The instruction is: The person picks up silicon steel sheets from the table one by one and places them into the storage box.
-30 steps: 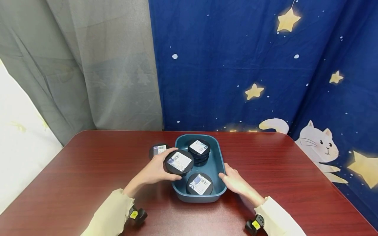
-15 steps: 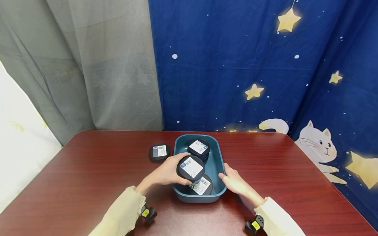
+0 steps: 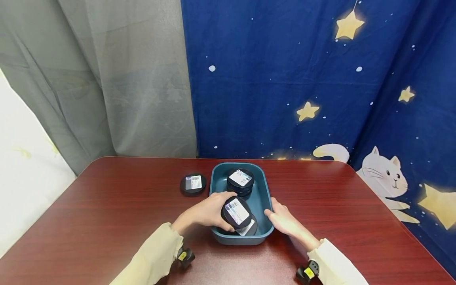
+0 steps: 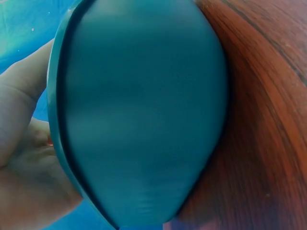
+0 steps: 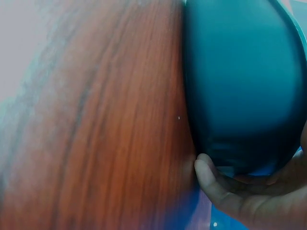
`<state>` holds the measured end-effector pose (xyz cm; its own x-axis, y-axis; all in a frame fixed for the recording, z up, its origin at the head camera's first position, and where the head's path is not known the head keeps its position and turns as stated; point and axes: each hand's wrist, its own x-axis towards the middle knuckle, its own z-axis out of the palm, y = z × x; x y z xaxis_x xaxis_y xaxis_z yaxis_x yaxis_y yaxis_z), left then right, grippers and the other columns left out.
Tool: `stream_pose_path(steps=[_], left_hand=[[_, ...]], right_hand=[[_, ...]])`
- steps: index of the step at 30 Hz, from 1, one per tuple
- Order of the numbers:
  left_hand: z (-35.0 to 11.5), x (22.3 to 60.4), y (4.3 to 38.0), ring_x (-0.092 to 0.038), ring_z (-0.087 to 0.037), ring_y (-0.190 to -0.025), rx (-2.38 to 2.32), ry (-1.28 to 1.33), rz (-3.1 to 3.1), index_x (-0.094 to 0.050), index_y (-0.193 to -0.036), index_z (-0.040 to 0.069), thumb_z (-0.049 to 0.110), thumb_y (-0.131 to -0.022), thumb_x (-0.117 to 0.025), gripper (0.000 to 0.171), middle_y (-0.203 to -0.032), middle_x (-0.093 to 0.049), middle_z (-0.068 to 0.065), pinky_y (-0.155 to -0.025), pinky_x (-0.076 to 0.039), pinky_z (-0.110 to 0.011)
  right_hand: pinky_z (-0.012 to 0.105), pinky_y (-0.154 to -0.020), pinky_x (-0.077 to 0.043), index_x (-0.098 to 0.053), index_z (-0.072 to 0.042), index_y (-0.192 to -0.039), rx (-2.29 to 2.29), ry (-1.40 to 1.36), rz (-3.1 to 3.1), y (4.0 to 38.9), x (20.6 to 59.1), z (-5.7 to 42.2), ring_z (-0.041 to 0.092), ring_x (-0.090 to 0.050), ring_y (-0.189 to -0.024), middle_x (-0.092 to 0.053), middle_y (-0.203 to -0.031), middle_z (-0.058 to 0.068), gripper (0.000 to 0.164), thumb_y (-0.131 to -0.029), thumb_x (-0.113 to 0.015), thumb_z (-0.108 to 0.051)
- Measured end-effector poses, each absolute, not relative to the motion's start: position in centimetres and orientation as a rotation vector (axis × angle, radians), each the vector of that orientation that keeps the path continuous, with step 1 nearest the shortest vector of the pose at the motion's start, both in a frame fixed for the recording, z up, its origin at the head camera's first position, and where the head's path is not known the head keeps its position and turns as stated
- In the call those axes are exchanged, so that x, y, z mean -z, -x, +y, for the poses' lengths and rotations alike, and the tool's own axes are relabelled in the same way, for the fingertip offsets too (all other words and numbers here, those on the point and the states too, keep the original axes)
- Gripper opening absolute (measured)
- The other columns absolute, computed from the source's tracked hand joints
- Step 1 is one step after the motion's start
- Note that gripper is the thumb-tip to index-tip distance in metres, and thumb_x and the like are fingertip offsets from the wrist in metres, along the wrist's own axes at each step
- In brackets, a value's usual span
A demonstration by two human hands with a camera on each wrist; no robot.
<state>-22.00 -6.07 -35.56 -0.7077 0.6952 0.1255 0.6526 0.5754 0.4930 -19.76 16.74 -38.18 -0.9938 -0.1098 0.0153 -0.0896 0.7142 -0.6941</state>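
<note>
My left hand [image 3: 210, 213] grips a round flat black tub [image 3: 236, 211] with a white barcode label, thumb on its near side and fingers on its far side. That tub is inside the blue plastic bin [image 3: 263, 204], partly over another labelled black tub [image 3: 251, 228]; whether the two touch I cannot tell. A stack of similar tubs [image 3: 240, 178] stands at the bin's far end. On the right side, my right hand [image 3: 282, 217] holds the bin's rim with the thumb over it. In the left wrist view the bin's outer wall [image 4: 144, 96] hides the held tub.
One more black tub [image 3: 193, 183] lies on the reddish-brown table [image 3: 124, 198], left of the bin. Behind the table's far edge hang a grey curtain [image 3: 142, 79] and a blue curtain [image 3: 249, 99] with stars.
My left hand has carried its tub rightward and toward the near end of the bin, from over the left rim to above the near tub. The right hand has stayed at the rim.
</note>
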Motion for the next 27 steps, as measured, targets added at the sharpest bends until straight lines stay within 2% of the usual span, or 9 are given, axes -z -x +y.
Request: stream_pose_path(steps=[8,18,27], left_hand=[[-5.3,35.6,21.7,-0.049,-0.023,-0.100,-0.697,-1.151,2.705,-0.042,-0.125,-0.002,0.031,-0.061,-0.079,0.081,-0.116,-0.053,-0.012,-0.086,-0.044,-0.036],[-4.5,35.6,21.6,-0.047,-0.024,-0.105,-0.607,-1.072,2.686,-0.039,-0.127,-0.003,0.030,-0.063,-0.079,0.082,-0.121,-0.049,-0.014,-0.091,-0.042,-0.038],[-3.9,36.1,21.5,-0.050,-0.021,-0.099,-0.496,-1.101,2.746,-0.043,-0.121,-0.003,0.025,-0.060,-0.081,0.077,-0.111,-0.054,-0.012,-0.086,-0.044,-0.030]], right_hand=[[0.045,-0.084,-0.043,-0.044,0.008,-0.117,1.170,0.154,2.874,19.7,38.4,16.8,0.026,-0.053,-0.093,-0.056,-0.106,0.017,0.036,-0.083,-0.044,-0.007],[0.045,-0.082,-0.044,-0.043,0.008,-0.116,1.180,0.166,2.859,19.5,38.0,17.0,0.026,-0.053,-0.091,-0.055,-0.105,0.017,0.035,-0.084,-0.044,-0.006],[0.043,-0.081,-0.043,-0.045,0.007,-0.114,1.176,0.177,2.882,19.5,38.1,16.8,0.025,-0.054,-0.090,-0.057,-0.102,0.016,0.033,-0.083,-0.045,-0.006]])
